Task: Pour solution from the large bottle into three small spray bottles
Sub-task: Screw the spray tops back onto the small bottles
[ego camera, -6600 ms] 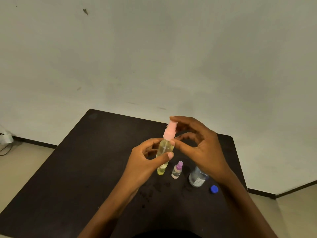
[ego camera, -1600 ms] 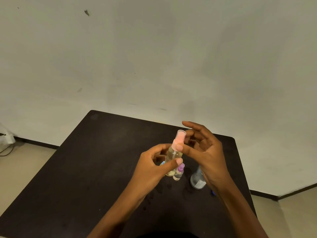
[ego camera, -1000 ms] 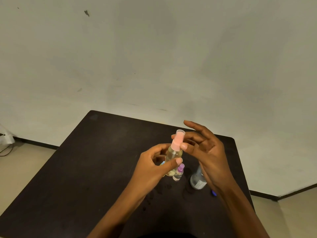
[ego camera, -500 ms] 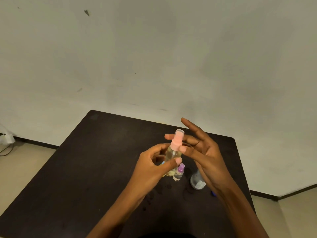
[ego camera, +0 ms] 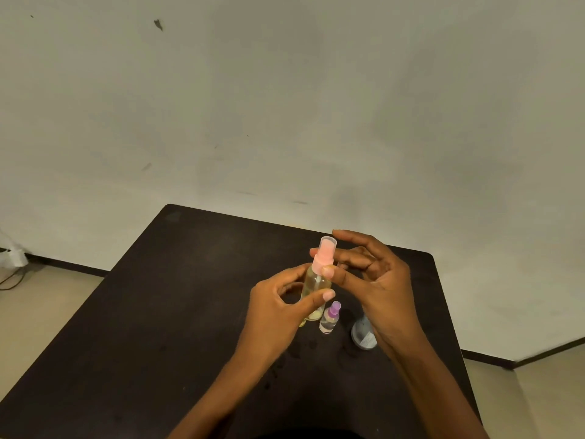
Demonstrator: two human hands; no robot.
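My left hand [ego camera: 275, 312] grips the body of a clear spray bottle [ego camera: 316, 280] with pale yellow liquid, held upright above the table. The bottle's pink spray head [ego camera: 323, 258] is pinched between thumb and fingers of my right hand [ego camera: 376, 286]. A small spray bottle with a purple cap [ego camera: 330, 318] stands on the table just below the hands. The large clear bottle [ego camera: 363, 335] stands to its right, mostly hidden behind my right wrist. A third small bottle is not clearly visible.
The dark table [ego camera: 158, 327] stands against a pale wall, with its far right corner close behind the hands. Small wet drops [ego camera: 294, 353] lie on the table near the bottles. A white plug with cables [ego camera: 11, 256] sits on the floor at far left.
My right hand's fingers have shifted around the pink spray head, from spread out to curled again. The left hand keeps the bottle in the same place.
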